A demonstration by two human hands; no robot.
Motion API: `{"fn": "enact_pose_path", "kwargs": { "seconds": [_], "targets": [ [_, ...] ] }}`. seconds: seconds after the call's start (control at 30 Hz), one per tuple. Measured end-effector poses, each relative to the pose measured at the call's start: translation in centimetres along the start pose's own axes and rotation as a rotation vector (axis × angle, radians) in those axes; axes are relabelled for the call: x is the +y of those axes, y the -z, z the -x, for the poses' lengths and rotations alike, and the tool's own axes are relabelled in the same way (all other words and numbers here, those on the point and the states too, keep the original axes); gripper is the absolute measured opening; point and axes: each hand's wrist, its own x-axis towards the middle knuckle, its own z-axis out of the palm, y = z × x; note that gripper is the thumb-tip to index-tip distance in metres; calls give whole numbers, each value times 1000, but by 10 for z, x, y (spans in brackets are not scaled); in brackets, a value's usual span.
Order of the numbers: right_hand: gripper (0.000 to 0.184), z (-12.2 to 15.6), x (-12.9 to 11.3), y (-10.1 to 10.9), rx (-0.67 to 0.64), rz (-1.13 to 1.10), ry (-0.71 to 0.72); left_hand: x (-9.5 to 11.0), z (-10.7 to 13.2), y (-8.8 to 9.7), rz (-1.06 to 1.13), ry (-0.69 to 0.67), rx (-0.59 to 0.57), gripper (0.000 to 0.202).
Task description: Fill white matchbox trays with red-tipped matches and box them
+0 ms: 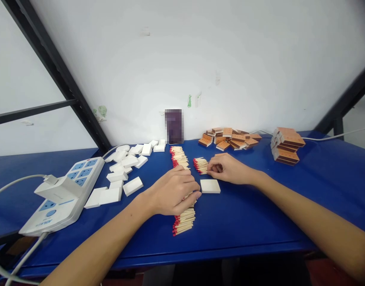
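A long row of red-headed matches (184, 222) runs front to back on the blue table. My left hand (178, 190) lies across its middle, fingers curled around some of the matches and hiding part of the row. To the right is a small bundle of matches (201, 165), heads to the left. My right hand (226, 169) is closed at the bundle's right end; what its fingertips pinch is hidden. A white matchbox tray (210, 186) sits between my hands, nearer the front. Behind my right hand, an orange matchbox sleeve (221, 154) is partly covered.
Several white trays (133, 185) are scattered at left, beside a white power strip (81, 174) with cables. Orange matchboxes (230, 138) are heaped at the back, and more stand stacked (286, 145) at right. A blurred dark upright rectangle (174, 126) leans on the wall.
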Motion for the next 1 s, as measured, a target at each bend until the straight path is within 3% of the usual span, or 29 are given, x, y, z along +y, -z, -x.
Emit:
{"fn": "enact_pose_path", "kwargs": {
  "seconds": [0.23, 0.5, 0.73, 1.0],
  "targets": [
    [12, 0, 3, -1, -43, 5, 24, 1, -1, 8, -144, 7, 103, 39],
    [16, -1, 3, 1, -26, 20, 4, 0, 0, -4, 78, -8, 13, 29],
    [14, 0, 3, 2, -56, -1, 43, 3, -1, -5, 125, 39, -99, 43],
    [9, 0, 4, 2, -92, -62, 22, 3, -3, -6, 147, 66, -156, 44]
  ]
}}
